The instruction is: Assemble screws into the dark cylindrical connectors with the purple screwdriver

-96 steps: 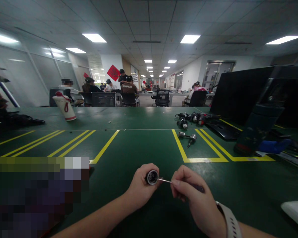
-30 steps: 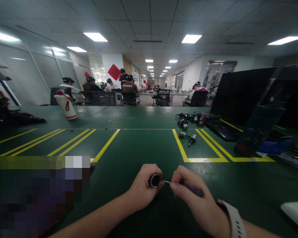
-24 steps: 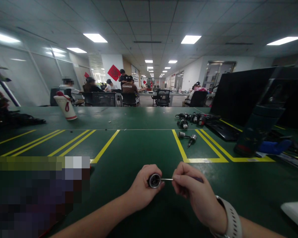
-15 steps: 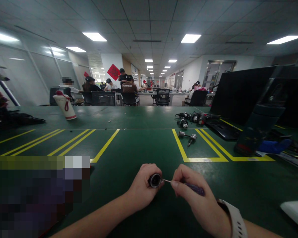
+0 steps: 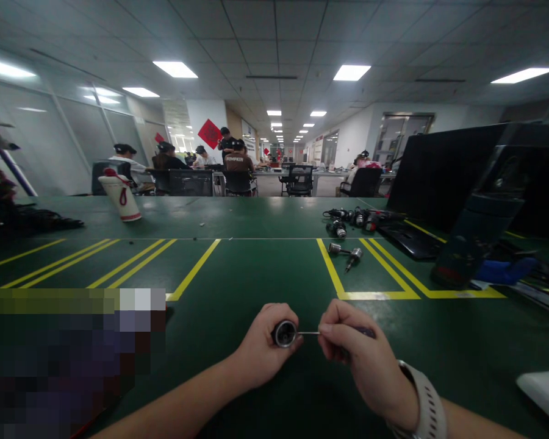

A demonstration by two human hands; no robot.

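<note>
My left hand [image 5: 261,352] is closed around a small black cylindrical part with a silver ring face [image 5: 285,333], held just above the green table [image 5: 238,274]. My right hand [image 5: 357,355], with a white watch band on the wrist, pinches a thin screwdriver [image 5: 308,333] with a dark purple handle. The metal tip of the screwdriver meets the right side of the cylindrical part.
Similar small cylindrical parts [image 5: 346,252] lie inside the yellow-lined box, with more [image 5: 352,217] farther back. A black monitor [image 5: 439,174] and a dark device [image 5: 480,222] stand at right. A white cup [image 5: 121,198] sits at far left. People sit at desks in the background.
My right hand has rocked the screwdriver handle up and down against the part, from slanted to level. The left hand has stayed in place with the part.
</note>
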